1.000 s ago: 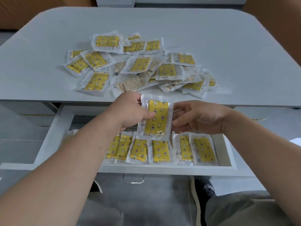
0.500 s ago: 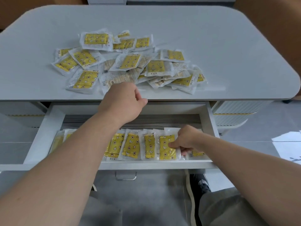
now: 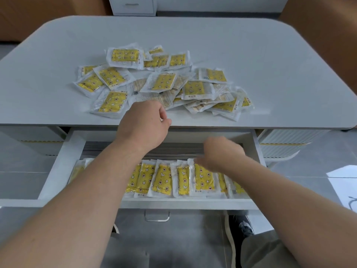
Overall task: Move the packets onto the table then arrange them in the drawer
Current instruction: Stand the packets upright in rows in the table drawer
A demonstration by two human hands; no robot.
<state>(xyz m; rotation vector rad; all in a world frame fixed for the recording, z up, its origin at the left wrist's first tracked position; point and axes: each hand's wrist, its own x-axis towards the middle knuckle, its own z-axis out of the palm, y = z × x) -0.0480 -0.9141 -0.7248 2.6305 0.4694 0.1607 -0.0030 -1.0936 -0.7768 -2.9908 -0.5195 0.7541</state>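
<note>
Brightness: bright, even, diffuse; source not identifiable.
Shadows: soft and faint on the table [image 3: 270, 55]; darker band at the back of the drawer [image 3: 63, 167].
Glare: mild sheen on the packets [image 3: 162, 82].
Blur: right hand [image 3: 222, 151] motion-smeared; the rest is reasonably sharp.
Distortion: wide-angle bowing; table edges curve, forearms stretch toward the borders.

Grey tabletop [image 3: 251, 55] with rounded corners, softly and evenly lit. Beyond its far edge, 1 white cabinet [image 3: 133, 10] with a slim metal handle [image 3: 132, 4], against a pale wall [image 3: 212, 2] above a dark skirting strip [image 3: 212, 13]. Brown wood-toned panel [image 3: 38, 18] at far left, matching brown panel [image 3: 318, 26] at far right. Under the right end, a white ribbed panel [image 3: 280, 146]. Below, grey tiled floor [image 3: 173, 242], with 1 white sheet [image 3: 343, 186] at the right edge.
</note>
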